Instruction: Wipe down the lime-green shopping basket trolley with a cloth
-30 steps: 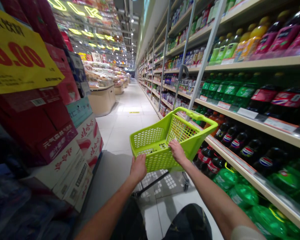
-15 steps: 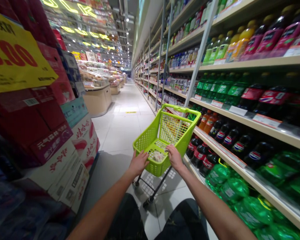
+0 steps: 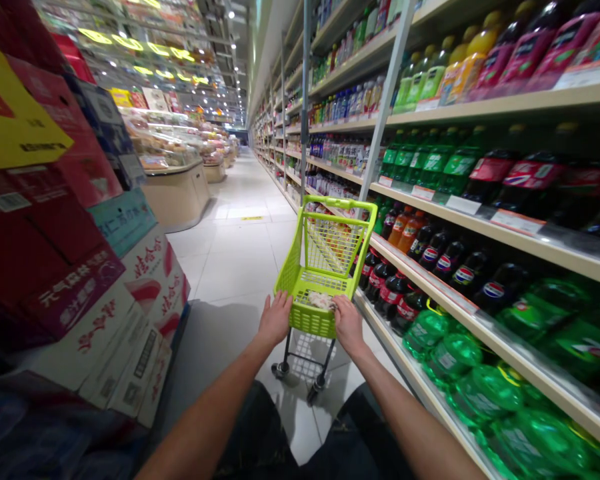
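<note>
A small lime-green shopping cart [image 3: 312, 321] stands in the aisle just in front of me, its handle bar at the far end. My left hand [image 3: 275, 319] is closed on the near left corner of its basket rim. At the near right corner, my right hand [image 3: 349, 323] grips the same rim, its fingertips partly hidden by the basket edge. A pale whitish bundle [image 3: 321, 301], too small to name, lies at the near end of the basket floor.
On the right run shelves with green soda bottles [image 3: 485, 393] and cola bottles [image 3: 495, 291]. Stacked drink cartons [image 3: 130, 333] rise close on the left, under a yellow price sign [image 3: 20, 120]. Farther ahead stands a rounded display counter [image 3: 177, 197] beside the tiled aisle [image 3: 235, 260].
The cart has swung round from slanting right to nearly straight ahead, with both hands still on its near rim. My view has turned slightly to the right.
</note>
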The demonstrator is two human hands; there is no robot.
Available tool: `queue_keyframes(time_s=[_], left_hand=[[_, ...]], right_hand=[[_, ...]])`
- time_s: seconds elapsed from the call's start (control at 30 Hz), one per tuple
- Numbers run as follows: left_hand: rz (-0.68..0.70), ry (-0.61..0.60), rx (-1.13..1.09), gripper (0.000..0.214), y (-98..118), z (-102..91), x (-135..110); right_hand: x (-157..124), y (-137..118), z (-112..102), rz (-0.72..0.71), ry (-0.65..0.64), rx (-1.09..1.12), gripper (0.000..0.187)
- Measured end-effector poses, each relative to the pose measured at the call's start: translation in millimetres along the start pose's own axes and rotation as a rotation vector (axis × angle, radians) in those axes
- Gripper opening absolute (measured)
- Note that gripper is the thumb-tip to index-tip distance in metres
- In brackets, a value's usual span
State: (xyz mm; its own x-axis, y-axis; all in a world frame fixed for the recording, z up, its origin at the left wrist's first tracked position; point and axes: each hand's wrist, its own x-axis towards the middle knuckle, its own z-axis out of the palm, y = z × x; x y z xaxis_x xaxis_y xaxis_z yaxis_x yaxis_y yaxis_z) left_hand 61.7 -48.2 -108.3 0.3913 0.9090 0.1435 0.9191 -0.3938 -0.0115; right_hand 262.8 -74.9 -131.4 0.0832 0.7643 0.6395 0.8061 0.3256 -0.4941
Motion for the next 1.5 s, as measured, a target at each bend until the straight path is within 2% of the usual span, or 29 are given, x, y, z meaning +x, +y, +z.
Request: queue_keyframes(time_s=[0.13,0.23,0.3,0.37,0.43,0.5,0.6,0.73,0.8,0.87,0.97,1.03,1.1,1.2,1.27,1.4,1.5], left_hand=[[0.08,-0.001,-0.017,0.051,7,-0.7,-1],[0.095,-0.001,-0.025,0.054,3,-0.1,-1],[0.067,0.006,-0.023,0.057,-1,0.2,-1],[0.069,0.007,-0.031,0.056,-3,-0.8,-1],[0.095,-0.001,-0.045,0.055,1,-3.1,-2],[0.109,-0.007,-0.056,0.055,8,-5.2,-2],[0.122,0.0,-0.06,0.055,20,-5.4,-3],[0.169,0.01,-0.032,0.054,24,-3.1,-4],[0.178,0.012,-0.018,0.054,22,-3.8,-4],[0.175,0.007,-0.014,0.054,20,-5.9,-5],[0.17,0.001,-0.033,0.053,20,-9.3,-5],[0.165,-0.001,-0.059,0.052,21,-10.3,-4],[0.157,-0.006,-0.09,0.052,22,-10.3,-2],[0.146,-0.017,-0.136,0.054,22,-9.5,-1],[0.138,-0.023,-0.15,0.056,21,-9.4,-1],[0.129,-0.039,-0.121,0.058,18,-10.2,-2],[0.13,-0.043,-0.095,0.059,18,-10.5,-4]], right_hand=[[3,-34,26,0.028,-0.07,-0.073,0.034],[2,-47,32,-0.007,-0.144,-0.195,0.035],[-2,-39,24,-0.076,-0.222,-0.283,0.039],[-7,-19,11,-0.102,-0.25,-0.34,0.039],[-10,3,1,-0.073,-0.186,-0.352,0.036],[-12,16,0,-0.049,-0.086,-0.318,0.035],[-11,8,20,-0.085,-0.017,-0.207,0.039],[-7,-19,51,-0.205,-0.062,-0.083,0.039],[-6,-17,50,-0.264,-0.091,-0.054,0.039],[-7,-3,38,-0.278,-0.097,-0.044,0.039],[-11,19,16,-0.17,-0.016,-0.074,0.039],[-14,20,11,-0.131,0.035,-0.077,0.04],[-16,9,17,-0.2,0.028,-0.036,0.04],[-19,-14,39,-0.34,0.018,0.046,0.038],[-27,-18,52,-0.374,0.037,0.082,0.037],[-60,5,64,-0.38,-0.029,0.097,0.033],[-81,22,55,-0.335,-0.064,0.059,0.033]])
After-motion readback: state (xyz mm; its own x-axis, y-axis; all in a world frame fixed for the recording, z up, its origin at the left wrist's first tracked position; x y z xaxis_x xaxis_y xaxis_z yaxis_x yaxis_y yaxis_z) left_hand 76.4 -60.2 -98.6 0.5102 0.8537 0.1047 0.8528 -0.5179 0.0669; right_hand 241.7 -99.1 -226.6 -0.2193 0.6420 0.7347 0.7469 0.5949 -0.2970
